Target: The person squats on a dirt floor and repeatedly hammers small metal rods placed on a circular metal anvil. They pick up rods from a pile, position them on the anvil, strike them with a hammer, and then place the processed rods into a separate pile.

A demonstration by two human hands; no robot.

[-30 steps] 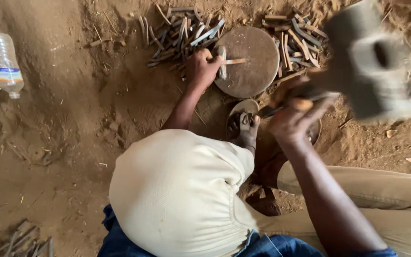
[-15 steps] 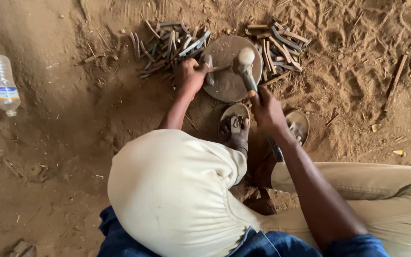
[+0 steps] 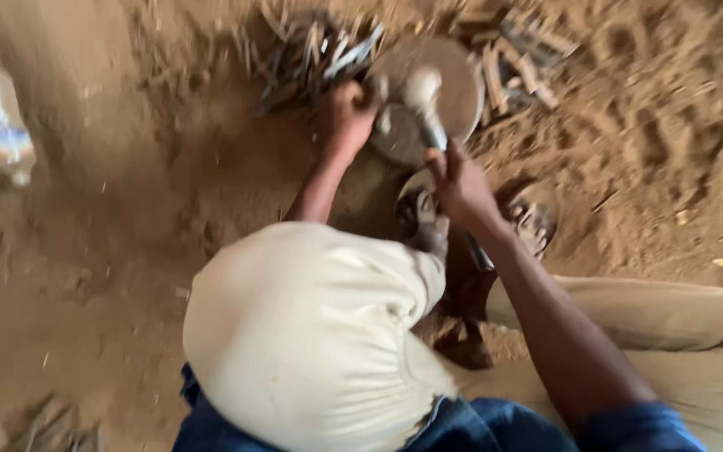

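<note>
I sit on sandy ground with my knees up in pale trousers. My right hand (image 3: 460, 180) grips the handle of a hammer (image 3: 423, 94), whose head rests down on a round metal block (image 3: 462, 79) set in the sand. My left hand (image 3: 346, 117) presses against the block's left edge and seems to pinch a small metal piece there, though blur hides it. A pile of short metal strips (image 3: 311, 54) lies just left of the block.
More metal strips (image 3: 525, 63) lie right of the block. A clear plastic bottle (image 3: 0, 125) lies on the sand at far left. My sandalled feet (image 3: 533, 219) rest below the block. Loose scraps (image 3: 48, 423) sit at the bottom left.
One second ago the hammer was raised high at the right. It swung down onto the block and its head now rests there. My left hand stayed at the block's edge.
</note>
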